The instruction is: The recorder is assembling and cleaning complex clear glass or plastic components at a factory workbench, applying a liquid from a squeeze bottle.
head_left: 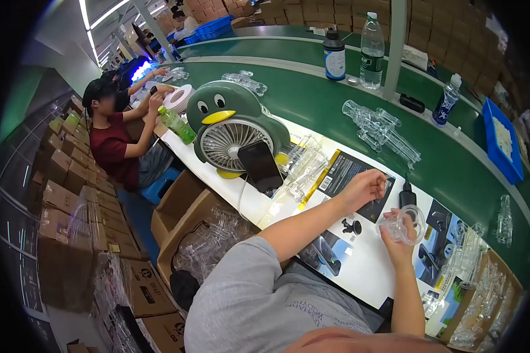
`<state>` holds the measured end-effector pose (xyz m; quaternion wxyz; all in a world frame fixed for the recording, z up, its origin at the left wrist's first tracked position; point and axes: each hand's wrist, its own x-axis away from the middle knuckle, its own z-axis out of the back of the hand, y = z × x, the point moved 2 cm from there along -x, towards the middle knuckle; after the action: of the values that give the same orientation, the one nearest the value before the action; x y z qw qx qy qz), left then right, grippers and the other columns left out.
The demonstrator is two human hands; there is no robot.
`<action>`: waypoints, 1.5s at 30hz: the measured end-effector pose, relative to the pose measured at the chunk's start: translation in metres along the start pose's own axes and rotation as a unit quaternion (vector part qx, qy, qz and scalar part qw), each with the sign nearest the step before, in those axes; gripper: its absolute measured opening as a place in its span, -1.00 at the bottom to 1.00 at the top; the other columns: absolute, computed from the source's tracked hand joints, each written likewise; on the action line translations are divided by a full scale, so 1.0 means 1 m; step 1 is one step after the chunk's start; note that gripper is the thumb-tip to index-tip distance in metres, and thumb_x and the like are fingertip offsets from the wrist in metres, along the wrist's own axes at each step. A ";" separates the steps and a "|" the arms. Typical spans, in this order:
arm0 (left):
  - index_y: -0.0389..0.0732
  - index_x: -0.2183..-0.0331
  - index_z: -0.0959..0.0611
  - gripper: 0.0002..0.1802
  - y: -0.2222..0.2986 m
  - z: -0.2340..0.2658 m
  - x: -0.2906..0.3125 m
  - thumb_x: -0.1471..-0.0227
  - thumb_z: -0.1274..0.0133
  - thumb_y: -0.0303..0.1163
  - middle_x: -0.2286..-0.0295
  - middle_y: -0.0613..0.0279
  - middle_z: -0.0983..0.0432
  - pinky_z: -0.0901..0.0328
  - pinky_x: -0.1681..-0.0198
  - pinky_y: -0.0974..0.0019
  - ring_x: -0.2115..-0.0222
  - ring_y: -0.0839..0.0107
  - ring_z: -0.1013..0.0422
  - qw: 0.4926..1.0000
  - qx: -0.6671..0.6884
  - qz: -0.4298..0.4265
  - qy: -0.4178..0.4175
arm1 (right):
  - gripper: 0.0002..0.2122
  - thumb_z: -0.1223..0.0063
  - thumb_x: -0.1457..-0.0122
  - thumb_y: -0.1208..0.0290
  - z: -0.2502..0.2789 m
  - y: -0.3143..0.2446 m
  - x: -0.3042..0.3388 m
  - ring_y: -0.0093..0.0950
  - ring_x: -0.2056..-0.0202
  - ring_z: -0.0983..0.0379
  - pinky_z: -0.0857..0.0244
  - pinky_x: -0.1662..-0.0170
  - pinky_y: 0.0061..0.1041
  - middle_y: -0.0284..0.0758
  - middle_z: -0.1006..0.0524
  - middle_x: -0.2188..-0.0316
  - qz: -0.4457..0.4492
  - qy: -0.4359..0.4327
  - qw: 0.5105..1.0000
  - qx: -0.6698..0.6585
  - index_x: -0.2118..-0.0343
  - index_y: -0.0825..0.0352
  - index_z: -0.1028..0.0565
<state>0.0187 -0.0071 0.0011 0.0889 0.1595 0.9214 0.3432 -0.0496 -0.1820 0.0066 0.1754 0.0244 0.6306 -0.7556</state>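
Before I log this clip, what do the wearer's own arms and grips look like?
The left grip and right grip are ungloved, the forearms bare. A short grey sleeve covers the left upper arm; the right sleeve is out of view.

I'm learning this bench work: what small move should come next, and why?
Probably reaching the left hand toward the black bottle would make sense: nothing is visible in that hand's curled fingers, the bottle with its pointed tip is close by, and the right hand holds the clear plastic piece.
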 end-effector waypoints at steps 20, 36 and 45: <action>-0.20 0.36 -0.46 -0.77 0.001 0.002 0.000 -0.13 0.15 -0.24 0.52 0.29 -0.37 -0.25 0.30 0.38 0.46 0.45 -0.32 1.000 0.024 0.011 0.003 | -0.61 -0.19 0.12 0.63 -0.001 0.002 -0.002 -0.51 0.19 -0.41 -0.26 0.10 -0.56 -0.29 -0.48 0.25 -0.045 -0.065 0.996 0.047 0.16 0.33 -0.37; -0.20 0.36 -0.45 -0.75 -0.001 0.001 -0.001 -0.14 0.17 -0.22 0.51 0.28 -0.38 -0.26 0.29 0.37 0.46 0.45 -0.33 1.000 0.021 0.016 -0.003 | -0.63 -0.19 0.13 0.62 0.000 -0.003 -0.002 -0.50 0.21 -0.42 -0.26 0.11 -0.55 -0.29 -0.49 0.27 -0.047 -0.069 0.995 0.063 0.20 0.34 -0.37; -0.20 0.36 -0.45 -0.75 -0.001 0.001 -0.001 -0.14 0.18 -0.22 0.50 0.28 -0.38 -0.25 0.28 0.37 0.46 0.45 -0.32 1.000 0.012 0.011 -0.007 | -0.65 -0.19 0.13 0.61 -0.001 -0.009 -0.004 -0.49 0.21 -0.43 -0.26 0.11 -0.54 -0.29 -0.49 0.27 -0.051 -0.069 0.995 0.059 0.21 0.35 -0.39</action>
<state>0.0196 -0.0074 -0.0003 0.0896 0.1731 0.9228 0.3323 -0.0492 -0.1789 0.0160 0.1779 -0.0502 0.5717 -0.7993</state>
